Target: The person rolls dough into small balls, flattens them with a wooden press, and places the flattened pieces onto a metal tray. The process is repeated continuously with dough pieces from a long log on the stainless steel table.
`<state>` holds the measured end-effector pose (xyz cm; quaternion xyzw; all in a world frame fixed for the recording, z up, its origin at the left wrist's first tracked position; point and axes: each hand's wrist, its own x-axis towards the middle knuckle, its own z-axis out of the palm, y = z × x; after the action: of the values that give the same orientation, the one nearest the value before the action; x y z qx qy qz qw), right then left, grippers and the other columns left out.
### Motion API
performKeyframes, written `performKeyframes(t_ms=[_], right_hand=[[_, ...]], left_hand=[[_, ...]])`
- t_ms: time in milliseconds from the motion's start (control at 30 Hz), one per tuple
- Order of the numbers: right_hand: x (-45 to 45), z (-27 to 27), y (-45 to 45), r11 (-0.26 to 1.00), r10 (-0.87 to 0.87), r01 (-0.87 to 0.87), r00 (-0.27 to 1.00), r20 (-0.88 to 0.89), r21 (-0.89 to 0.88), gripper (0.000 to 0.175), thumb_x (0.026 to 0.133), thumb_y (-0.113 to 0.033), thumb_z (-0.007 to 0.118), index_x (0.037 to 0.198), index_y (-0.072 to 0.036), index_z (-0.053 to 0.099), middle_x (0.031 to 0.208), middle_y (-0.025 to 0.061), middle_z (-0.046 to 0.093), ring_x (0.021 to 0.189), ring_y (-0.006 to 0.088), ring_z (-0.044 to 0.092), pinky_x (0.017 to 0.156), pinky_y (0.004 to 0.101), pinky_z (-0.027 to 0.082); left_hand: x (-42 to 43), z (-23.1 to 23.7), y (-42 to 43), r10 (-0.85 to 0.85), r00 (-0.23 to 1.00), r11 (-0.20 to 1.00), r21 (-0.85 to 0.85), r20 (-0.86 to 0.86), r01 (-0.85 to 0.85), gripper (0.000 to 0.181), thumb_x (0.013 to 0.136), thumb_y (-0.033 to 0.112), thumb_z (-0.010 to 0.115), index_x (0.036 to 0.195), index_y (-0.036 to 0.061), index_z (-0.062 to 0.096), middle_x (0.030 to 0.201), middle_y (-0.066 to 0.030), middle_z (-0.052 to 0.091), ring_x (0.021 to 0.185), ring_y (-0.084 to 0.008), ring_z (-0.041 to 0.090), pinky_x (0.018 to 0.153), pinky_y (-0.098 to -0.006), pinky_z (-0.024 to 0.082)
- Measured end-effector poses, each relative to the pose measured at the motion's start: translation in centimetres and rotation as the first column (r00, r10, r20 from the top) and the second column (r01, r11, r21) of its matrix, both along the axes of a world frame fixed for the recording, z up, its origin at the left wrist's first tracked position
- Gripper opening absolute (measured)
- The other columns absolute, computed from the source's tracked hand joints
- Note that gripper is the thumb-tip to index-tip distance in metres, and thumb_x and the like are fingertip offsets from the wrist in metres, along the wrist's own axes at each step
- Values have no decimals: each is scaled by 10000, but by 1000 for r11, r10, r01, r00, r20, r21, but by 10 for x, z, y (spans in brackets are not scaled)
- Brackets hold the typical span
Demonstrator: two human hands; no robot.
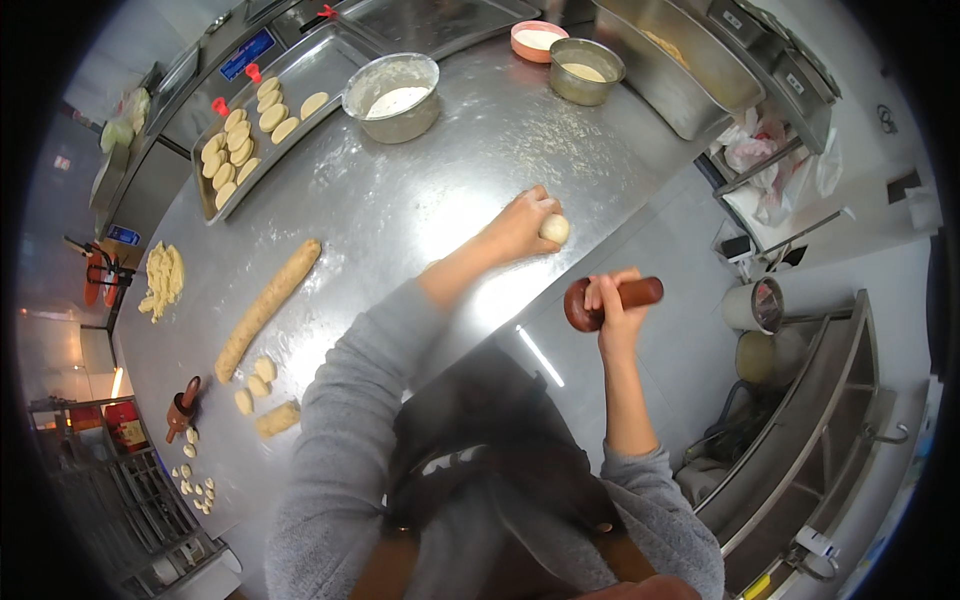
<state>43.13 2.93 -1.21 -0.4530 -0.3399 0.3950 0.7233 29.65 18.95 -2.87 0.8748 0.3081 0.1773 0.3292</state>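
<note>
My left hand (520, 225) grips a small round ball of dough (555, 229) near the front edge of the steel worktable (420, 202). Fingers curl over the ball's far side, and the thumb is below it. Beyond the table edge, over the floor, my right hand (616, 306) is closed around a dark reddish-brown wooden rolling tool (642, 292) with a thick rounded head. To the left lies a long log of dough (267, 310). Several cut dough pieces (259, 384) and a short dough stub (277, 419) are near its lower end.
A metal tray (315, 64) with flat dough rounds (238, 136) stands far left. Nearby is a metal bowl of flour (397, 120); a second metal bowl (587, 88) and pink bowl (534, 52) stand at the back. Yellow dough (163, 277) and another wooden rolling tool (182, 411) lie left.
</note>
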Motion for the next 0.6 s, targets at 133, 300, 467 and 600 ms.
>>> performKeyframes(t_ms=[133, 300, 467, 600], right_hand=[[5, 29, 58, 1000, 14, -16, 986, 168, 5, 211, 893, -27, 617, 750, -67, 467, 599, 23, 528, 532, 83, 490, 523, 242, 396], [-2, 24, 99, 982, -146, 56, 831, 537, 182, 166, 847, -49, 667, 730, -16, 553, 620, 11, 556, 583, 89, 518, 583, 238, 421], [-15, -36, 119, 993, 70, -22, 899, 432, -116, 190, 835, -56, 669, 708, -15, 534, 627, -7, 535, 624, 48, 473, 574, 241, 421], [-7, -39, 127, 995, 77, -45, 909, 410, -88, 154, 841, -44, 646, 733, -22, 539, 614, 4, 553, 587, 66, 516, 551, 245, 420]], left_hand=[[-6, 6, -3, 55, 996, 995, 83, 71, -61, 666, 638, 210, 837, 1236, 100, 565, 1141, -146, 513, 1103, -339, 514, 931, -399, 462], [-48, 20, -6, 215, 958, 949, 193, 192, -251, 638, 659, 214, 830, 1237, 106, 582, 1161, -145, 524, 1087, -334, 518, 927, -401, 462], [-87, 40, -15, 369, 879, 869, 224, 302, -442, 299, 788, 136, 730, 1065, 65, 640, 988, -90, 562, 892, -228, 588, 680, -318, 517], [-123, 58, -41, 433, 839, 819, 244, 330, -519, 235, 802, 109, 717, 1025, 69, 657, 991, -76, 580, 827, -200, 588, 612, -290, 491]])
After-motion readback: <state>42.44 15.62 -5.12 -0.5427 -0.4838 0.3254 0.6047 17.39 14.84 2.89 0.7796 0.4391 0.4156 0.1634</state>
